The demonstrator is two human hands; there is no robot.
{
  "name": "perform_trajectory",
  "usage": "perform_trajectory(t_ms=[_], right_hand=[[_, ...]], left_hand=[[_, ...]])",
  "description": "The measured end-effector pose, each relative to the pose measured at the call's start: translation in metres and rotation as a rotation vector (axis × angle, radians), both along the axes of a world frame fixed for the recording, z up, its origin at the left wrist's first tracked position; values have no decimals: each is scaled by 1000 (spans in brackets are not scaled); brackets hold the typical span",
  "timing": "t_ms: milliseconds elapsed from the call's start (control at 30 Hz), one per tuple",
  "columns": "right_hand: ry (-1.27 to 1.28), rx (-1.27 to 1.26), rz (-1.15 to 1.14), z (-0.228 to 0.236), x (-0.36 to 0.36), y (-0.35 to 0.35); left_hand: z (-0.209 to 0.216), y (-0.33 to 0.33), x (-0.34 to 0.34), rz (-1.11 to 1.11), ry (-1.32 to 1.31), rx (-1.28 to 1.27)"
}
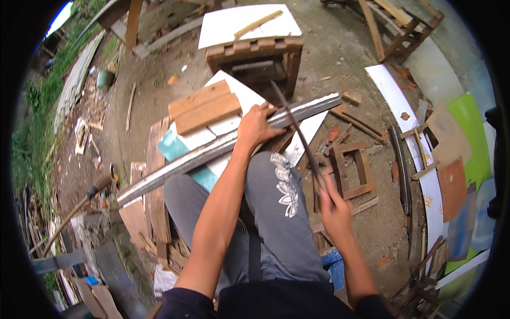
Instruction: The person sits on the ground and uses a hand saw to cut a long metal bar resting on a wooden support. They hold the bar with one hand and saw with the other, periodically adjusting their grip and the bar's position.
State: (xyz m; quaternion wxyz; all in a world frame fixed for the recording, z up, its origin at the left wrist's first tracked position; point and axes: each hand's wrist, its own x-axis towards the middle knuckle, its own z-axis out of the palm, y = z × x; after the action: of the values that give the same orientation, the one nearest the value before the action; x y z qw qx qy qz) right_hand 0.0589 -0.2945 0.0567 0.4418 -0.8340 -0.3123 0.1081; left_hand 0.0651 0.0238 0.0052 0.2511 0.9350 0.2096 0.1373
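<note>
A long, narrow grey strip with a white edge (212,148) lies slantwise across the picture, over my knees and the boards. My left hand (257,125) presses down on it, fingers wrapped over its far side and thumb toward the right. In my right hand (334,204) is the handle end of a handsaw, mostly hidden by my fingers. The long dark saw blade (303,133) points away from me and crosses the strip to the right of my left hand. Whether its teeth are cutting into the strip I cannot tell.
Two wooden blocks (207,106) lie on white panels beyond the strip. A wooden stand (255,53) is ahead. To the right are a small wooden frame (350,167), a long white panel (409,122) and a green sheet (465,133). A long-handled tool (79,204) leans at left.
</note>
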Motion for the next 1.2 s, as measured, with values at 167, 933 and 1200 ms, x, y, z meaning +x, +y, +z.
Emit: perform_trajectory(t_ms=[167, 933, 1200], right_hand=[[-37, -63, -4, 5, -28, -47], [-135, 161, 69, -49, 62, 109], [-55, -3, 40, -25, 3, -3]], left_hand=[[-8, -2, -2, 1, -35, -3], [12, -4, -1, 50, 4, 20], [4, -2, -2, 46, -47, 4]])
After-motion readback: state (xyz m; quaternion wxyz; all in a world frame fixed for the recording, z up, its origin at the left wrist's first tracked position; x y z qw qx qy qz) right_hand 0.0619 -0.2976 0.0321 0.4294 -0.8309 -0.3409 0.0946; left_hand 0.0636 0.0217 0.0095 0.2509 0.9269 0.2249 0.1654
